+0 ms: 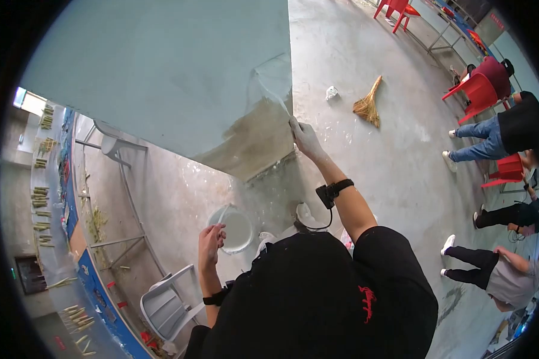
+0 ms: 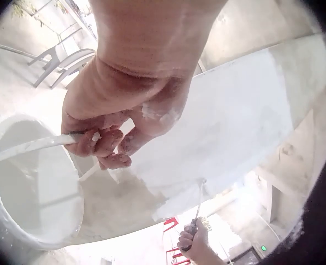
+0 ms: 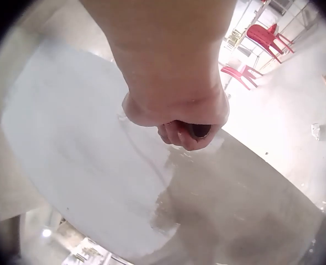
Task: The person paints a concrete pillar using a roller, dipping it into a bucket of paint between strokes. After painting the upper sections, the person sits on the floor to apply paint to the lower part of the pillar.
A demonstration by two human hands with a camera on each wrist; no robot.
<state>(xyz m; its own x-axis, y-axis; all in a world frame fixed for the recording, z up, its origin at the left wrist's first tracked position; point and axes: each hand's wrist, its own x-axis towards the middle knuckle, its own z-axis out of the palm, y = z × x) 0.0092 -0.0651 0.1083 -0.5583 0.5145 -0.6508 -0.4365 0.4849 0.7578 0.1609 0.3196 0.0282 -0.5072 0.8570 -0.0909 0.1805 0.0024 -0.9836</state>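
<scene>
My left hand (image 1: 211, 244) hangs low in front of my body, its fingers curled round the pale handle (image 2: 36, 147) of a white bucket (image 1: 251, 232). White liquid fills part of that bucket in the left wrist view. Out ahead, my right hand (image 1: 306, 139) grips the dark handle (image 2: 193, 225) of what looks like a paint roller (image 1: 273, 96). Its thin rod reaches over a big wall face (image 1: 161, 60), near the vertical edge. White coating covers most of this face, while a grey-brown patch (image 1: 251, 140) shows at the bottom corner. The roller's head blends into the white.
A straw broom (image 1: 369, 107) and a crumpled white scrap (image 1: 332, 93) lie on the floor right of the wall. Grey plastic chairs (image 1: 170, 305) stand at left beside a long table (image 1: 111, 299). Several people and red chairs (image 1: 478, 94) are along the right.
</scene>
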